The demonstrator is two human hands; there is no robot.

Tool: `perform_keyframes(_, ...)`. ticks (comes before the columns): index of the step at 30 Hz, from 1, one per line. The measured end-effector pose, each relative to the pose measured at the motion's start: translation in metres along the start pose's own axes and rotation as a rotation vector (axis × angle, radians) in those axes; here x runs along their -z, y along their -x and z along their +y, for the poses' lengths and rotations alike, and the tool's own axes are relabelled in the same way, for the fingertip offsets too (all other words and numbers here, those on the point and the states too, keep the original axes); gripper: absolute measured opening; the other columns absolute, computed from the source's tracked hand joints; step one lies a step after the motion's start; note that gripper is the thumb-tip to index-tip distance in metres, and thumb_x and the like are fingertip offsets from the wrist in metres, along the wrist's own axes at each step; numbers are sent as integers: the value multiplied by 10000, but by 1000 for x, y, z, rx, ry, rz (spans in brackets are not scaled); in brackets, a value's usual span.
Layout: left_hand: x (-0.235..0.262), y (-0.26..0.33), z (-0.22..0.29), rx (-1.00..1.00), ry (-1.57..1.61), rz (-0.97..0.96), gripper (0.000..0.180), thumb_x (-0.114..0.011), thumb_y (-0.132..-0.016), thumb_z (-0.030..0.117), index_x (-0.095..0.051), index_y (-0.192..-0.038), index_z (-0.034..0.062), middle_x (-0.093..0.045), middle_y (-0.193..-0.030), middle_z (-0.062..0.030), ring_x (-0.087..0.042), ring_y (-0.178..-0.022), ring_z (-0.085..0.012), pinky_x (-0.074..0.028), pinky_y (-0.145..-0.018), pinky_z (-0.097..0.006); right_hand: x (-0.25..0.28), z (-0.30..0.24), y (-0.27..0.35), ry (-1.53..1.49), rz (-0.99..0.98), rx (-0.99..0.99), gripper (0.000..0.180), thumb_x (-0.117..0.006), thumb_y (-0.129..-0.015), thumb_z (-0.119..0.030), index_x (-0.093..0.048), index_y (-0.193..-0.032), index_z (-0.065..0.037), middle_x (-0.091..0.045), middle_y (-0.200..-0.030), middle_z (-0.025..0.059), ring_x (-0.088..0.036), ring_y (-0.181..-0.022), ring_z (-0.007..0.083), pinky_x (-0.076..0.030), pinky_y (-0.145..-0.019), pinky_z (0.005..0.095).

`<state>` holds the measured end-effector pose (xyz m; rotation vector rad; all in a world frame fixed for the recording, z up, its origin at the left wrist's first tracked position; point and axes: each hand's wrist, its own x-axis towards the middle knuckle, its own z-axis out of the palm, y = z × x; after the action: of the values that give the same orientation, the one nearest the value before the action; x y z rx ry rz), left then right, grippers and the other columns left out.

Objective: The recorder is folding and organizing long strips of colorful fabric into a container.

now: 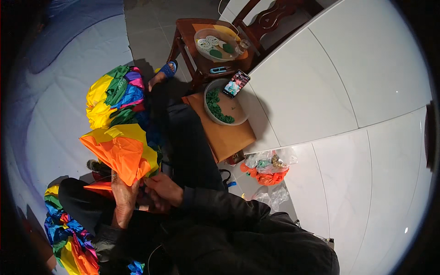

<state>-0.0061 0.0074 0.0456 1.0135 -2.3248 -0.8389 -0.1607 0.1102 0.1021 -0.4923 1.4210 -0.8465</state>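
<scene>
A piece of thin orange and yellow fabric (124, 153) rises in loose folds above my lap. My left hand (123, 197) is closed on its lower orange part, the fingers partly hidden under the cloth. Right beside it, my right hand (166, 189) is closed with its fingertips at the fabric's lower edge, near a green bit. What it pinches is too small to make out, and the area just below is blurred. Beyond the held piece lies a bunched heap of rainbow-coloured fabric (112, 98). More multicoloured fabric (73, 240) spills down by my left leg.
To the right, a clear tub (239, 117) of small green pieces sits on a brown box (224, 137), with a phone (236, 84) leaning at its rim. A wooden stool (183, 32) holds another tub (198, 46). A white panelled surface (311, 91) and plastic bags (271, 176) lie farther right.
</scene>
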Motion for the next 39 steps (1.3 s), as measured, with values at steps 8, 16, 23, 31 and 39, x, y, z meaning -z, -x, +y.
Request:
perform_keyframes(8,2,-2,1,18,49,13,536,-754,-812,236,-589,-1267,4,-593,-1273,-246,-565,-1177,-446,-477,-972,-472,-1,26,-8,852,197,522,354,-601,-940,-358,-658,-1082,-39,-626,-801,152,-652,-757,333,-520,-671,458)
perform_keyframes(16,-2,1,-7,14,19,-22,608,-781,-764,189,-560,-1302,8,-534,-1345,-270,-526,-1212,-476,-472,-1000,-477,1,49,-33,674,170,527,325,-596,-945,-325,-636,-984,-5,-627,-751,191,-653,-742,352,-514,-654,469)
perform_keyframes(23,-1,2,-6,10,-10,-3,625,-781,-770,214,-551,-1310,1,-540,-1329,-278,-539,-1194,-477,-476,-996,-477,0,27,-16,-138,-81,-41,334,-592,-949,-275,-578,-943,59,-644,-741,226,-653,-720,385,-524,-662,449)
perform_keyframes(31,-2,3,-13,-4,8,-32,635,-780,-774,232,-542,-1314,-1,-554,-1308,-268,-552,-1180,-466,-481,-989,-473,-11,29,-5,901,220,474,280,-536,-990,-285,-652,-1020,-32,-618,-785,169,-640,-743,338,-486,-639,493)
perform_keyframes(39,-2,1,-4,47,22,-48,626,-777,-766,210,-545,-1307,-3,-553,-1311,-260,-550,-1186,-458,-477,-996,-467,-3,49,-26,664,175,500,238,-522,-989,-249,-623,-996,-34,-592,-845,169,-625,-782,349,-489,-639,488)
